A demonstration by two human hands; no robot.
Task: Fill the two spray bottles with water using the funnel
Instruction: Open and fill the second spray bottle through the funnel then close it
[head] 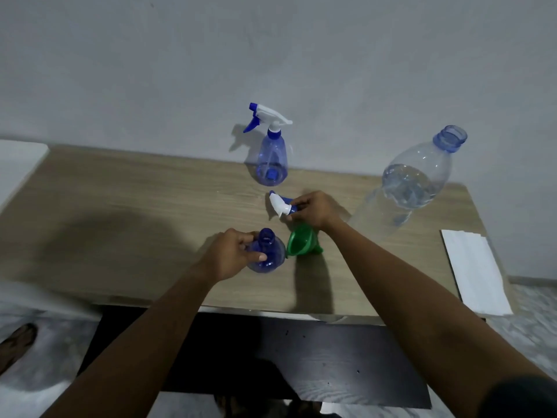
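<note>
Left hand (pixel 233 256) grips the uncapped spray bottle (pixel 269 257) at its neck. Right hand (pixel 313 209) pinches the detached trigger head (pixel 281 205). Funnel (pixel 301 240) lies sideways just behind the right grip, spout pointing away from the bottle; right hand nearer

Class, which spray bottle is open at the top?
The near spray bottle, held by the left hand: its neck is bare. The far spray bottle has its trigger head on.

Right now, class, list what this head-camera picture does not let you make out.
Head view: water level in the open spray bottle, partly covered by the left hand.
Head view: lower end of the trigger head, inside the right hand.
Head view: white object, cut off by the left frame edge.
</note>
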